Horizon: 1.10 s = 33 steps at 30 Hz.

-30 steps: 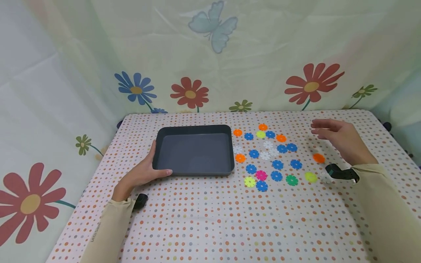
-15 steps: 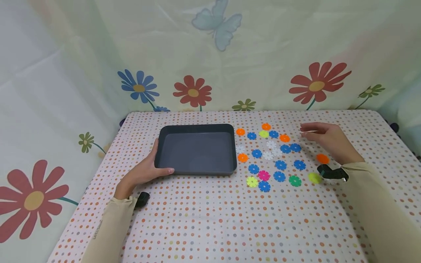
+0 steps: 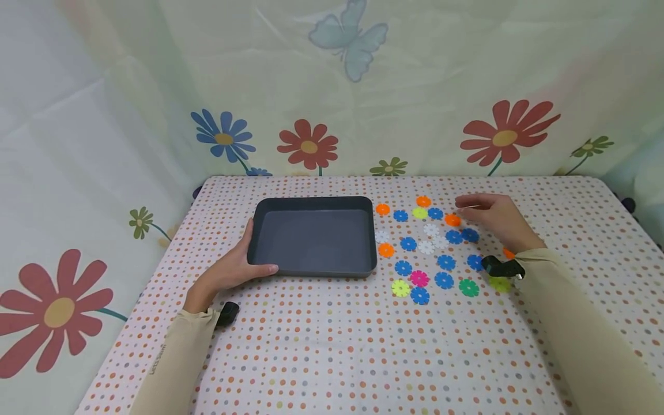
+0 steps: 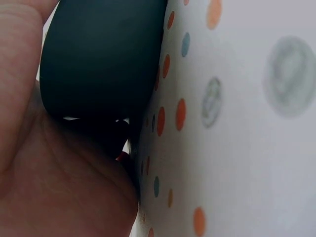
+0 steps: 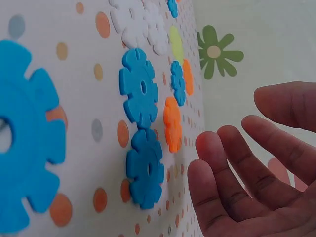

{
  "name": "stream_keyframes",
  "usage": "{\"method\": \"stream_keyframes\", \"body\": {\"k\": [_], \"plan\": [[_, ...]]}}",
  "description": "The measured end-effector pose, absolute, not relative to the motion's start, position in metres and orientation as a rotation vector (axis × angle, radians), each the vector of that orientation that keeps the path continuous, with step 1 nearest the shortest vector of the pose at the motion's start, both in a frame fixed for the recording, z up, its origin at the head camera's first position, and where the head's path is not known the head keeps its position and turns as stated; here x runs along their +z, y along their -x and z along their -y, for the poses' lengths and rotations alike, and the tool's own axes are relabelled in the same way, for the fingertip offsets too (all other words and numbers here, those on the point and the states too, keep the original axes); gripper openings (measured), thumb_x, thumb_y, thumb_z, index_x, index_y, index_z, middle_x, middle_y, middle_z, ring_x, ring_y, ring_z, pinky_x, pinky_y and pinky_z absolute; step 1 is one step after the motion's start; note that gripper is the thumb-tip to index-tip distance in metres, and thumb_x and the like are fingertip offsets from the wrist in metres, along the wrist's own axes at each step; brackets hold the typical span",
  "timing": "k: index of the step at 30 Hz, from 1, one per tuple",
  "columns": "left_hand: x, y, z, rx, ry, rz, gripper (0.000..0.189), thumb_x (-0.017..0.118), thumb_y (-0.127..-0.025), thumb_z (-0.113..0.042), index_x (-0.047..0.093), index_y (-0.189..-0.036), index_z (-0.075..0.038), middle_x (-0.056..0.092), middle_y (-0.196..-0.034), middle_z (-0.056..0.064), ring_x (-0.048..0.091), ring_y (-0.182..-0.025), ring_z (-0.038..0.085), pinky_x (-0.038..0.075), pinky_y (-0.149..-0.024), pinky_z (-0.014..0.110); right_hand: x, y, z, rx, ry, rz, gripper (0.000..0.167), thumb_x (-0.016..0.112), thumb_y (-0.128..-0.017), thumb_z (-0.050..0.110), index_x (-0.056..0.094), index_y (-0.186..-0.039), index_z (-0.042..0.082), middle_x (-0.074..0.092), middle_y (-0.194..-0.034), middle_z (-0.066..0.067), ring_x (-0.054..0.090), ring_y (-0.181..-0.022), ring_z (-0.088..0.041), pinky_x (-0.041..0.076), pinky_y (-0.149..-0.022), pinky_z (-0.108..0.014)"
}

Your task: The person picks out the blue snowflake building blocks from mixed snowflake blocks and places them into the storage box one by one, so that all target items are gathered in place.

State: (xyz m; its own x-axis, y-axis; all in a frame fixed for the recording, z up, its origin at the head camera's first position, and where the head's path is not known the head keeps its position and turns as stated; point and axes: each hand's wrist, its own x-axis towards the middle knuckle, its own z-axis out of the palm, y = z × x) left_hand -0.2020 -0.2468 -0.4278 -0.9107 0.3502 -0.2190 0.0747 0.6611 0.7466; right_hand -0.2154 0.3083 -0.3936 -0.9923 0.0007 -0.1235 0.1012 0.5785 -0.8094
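A dark grey rectangular baking pan point(image 3: 311, 242) lies on the dotted table. My left hand point(image 3: 233, 266) grips its near left corner, thumb along the front wall and fingers along the left side. In the left wrist view the pan's dark corner point(image 4: 103, 59) sits against the palm. My right hand point(image 3: 493, 218) hovers over the right part of the scattered plastic snowflake discs, its fingers relaxed and holding nothing. Nearest its fingertips is an orange disc point(image 3: 453, 220). In the right wrist view, two blue discs point(image 5: 139, 89) overlap close to the loosely bent fingers point(image 5: 227, 173).
Right of the pan lie several more discs: a pink one point(image 3: 419, 278), a green one point(image 3: 469, 287), a yellow one point(image 3: 400, 288) and white ones point(image 3: 426, 247). A flowered curtain point(image 3: 415, 104) hangs behind the table point(image 3: 332, 357).
My right hand has moved left, from beyond the discs to over their right side. The left hand stays at the pan's corner. The head view has shifted slightly.
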Motion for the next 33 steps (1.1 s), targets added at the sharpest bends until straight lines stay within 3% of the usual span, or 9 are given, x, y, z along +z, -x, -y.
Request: {"method": "stream_keyframes", "body": {"k": [16, 22, 28, 33], "plan": [[-0.425, 0.202, 0.247, 1.095, -0.316, -2.544, 0.139, 0.081, -0.087, -0.064, -0.023, -0.169, -0.021, -0.015, -0.177, 0.01, 0.009, -0.161, 0.045, 0.022, -0.121, 0.07, -0.387, 0.209, -0.322, -1.178, -0.007, -2.702, 0.052, 0.061, -0.111, 0.025, 0.053, -0.151, -0.009, 0.053, -0.148, -0.035, 0.051, -0.13, -0.049, 0.041, -0.109, -0.065], [-0.427, 0.202, 0.248, 1.116, -0.324, -2.532, 0.139, 0.082, -0.087, -0.062, -0.023, -0.169, -0.02, -0.015, -0.177, 0.011, 0.007, -0.161, 0.045, 0.021, -0.121, 0.071, -0.391, 0.208, -0.331, -1.055, 0.033, -2.664, 0.052, 0.066, -0.107, 0.019, 0.055, -0.148, -0.01, 0.056, -0.144, -0.035, 0.052, -0.125, -0.047, 0.047, -0.101, -0.059], [-0.425, 0.203, 0.247, 1.123, -0.332, -2.533, 0.138, 0.081, -0.087, -0.062, -0.022, -0.17, -0.02, -0.015, -0.177, 0.01, 0.007, -0.161, 0.045, 0.021, -0.121, 0.07, -0.394, 0.207, -0.334, -0.951, 0.08, -2.683, 0.045, 0.073, -0.1, 0.012, 0.062, -0.136, -0.011, 0.065, -0.12, -0.026, 0.056, -0.104, -0.038, 0.053, -0.081, -0.04], [-0.426, 0.203, 0.246, 1.128, -0.35, -2.527, 0.138, 0.081, -0.088, -0.061, -0.022, -0.169, -0.019, -0.016, -0.177, 0.01, 0.006, -0.161, 0.044, 0.021, -0.121, 0.069, -0.395, 0.206, -0.334, -0.895, 0.135, -2.715, 0.038, 0.074, -0.098, 0.006, 0.061, -0.128, -0.014, 0.064, -0.109, -0.02, 0.056, -0.097, -0.036, 0.053, -0.079, -0.04]]}}
